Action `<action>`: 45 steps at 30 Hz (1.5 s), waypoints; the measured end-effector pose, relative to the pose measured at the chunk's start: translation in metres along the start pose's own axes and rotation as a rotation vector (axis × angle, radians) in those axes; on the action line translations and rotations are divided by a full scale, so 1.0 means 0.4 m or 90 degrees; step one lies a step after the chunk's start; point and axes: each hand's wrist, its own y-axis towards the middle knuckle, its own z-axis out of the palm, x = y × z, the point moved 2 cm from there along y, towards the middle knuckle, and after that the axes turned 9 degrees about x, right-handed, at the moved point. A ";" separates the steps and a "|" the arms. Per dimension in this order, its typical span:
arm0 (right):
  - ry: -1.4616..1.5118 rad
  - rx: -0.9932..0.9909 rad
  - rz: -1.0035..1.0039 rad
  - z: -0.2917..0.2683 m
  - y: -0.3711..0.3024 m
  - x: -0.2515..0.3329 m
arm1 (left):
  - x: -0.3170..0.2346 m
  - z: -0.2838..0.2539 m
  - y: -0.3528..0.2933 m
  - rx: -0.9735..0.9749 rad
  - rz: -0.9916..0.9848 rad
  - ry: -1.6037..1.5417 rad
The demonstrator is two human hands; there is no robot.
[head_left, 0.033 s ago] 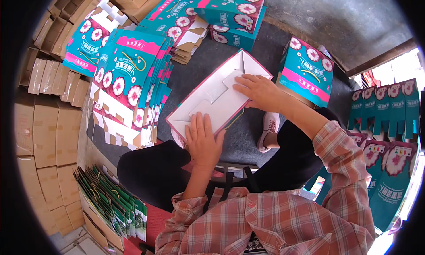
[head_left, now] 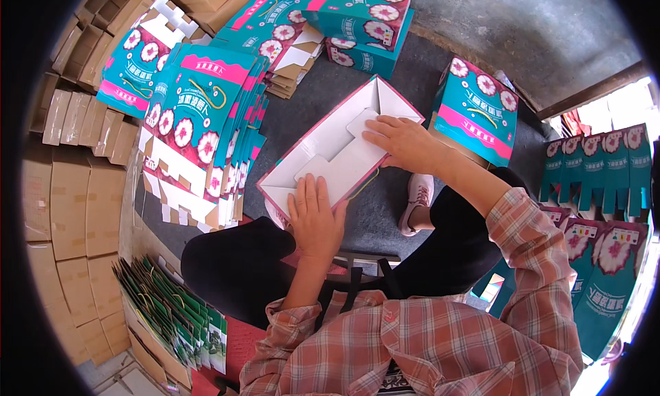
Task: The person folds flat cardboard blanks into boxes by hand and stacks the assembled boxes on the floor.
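A carton (head_left: 355,163) with white flaps on its upper side and pink edges stands slanted between my knees. One flap sits lower than the near one, leaving a shadowed gap along the far side. On the near flap, at the carton's lower left end, my left hand (head_left: 316,216) lies flat with fingers stretched out, thumb by the near edge. My right hand (head_left: 407,146) rests on the same flap toward the upper right end, fingers laid across it and thumb at the edge. Part of a cord shows under the carton's near side.
Flat teal-and-pink cartons (head_left: 199,114) are stacked at left. Teal cartons (head_left: 361,14) stand at the back, another (head_left: 476,107) at right, several more (head_left: 598,162) far right. Brown boxes (head_left: 72,207) line the left side. Green corded bags (head_left: 175,313) sit lower left.
The far flap has sunk a little, and the gap beside the near flap looks wider and darker. Both hands have stayed nearly in place.
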 end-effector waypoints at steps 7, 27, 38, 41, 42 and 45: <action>0.041 0.118 -0.015 0.027 0.006 -0.029 | -0.005 0.034 0.001 0.058 0.012 0.002; 0.723 -0.048 0.477 0.050 -0.007 -0.237 | 0.222 0.055 0.013 -0.090 -0.605 -1.123; 1.010 0.165 0.570 0.146 -0.087 -0.244 | 0.390 0.412 -0.100 0.110 -0.477 -1.283; 1.142 0.025 0.519 0.079 -0.122 -0.294 | 0.267 0.182 -0.028 0.126 -0.395 -1.318; 1.171 -0.046 0.358 0.006 -0.086 -0.234 | 0.280 0.131 -0.035 0.141 -0.468 -1.351; 1.099 -0.070 0.307 -0.047 -0.113 -0.263 | 0.213 0.025 0.007 -0.057 -0.247 -1.185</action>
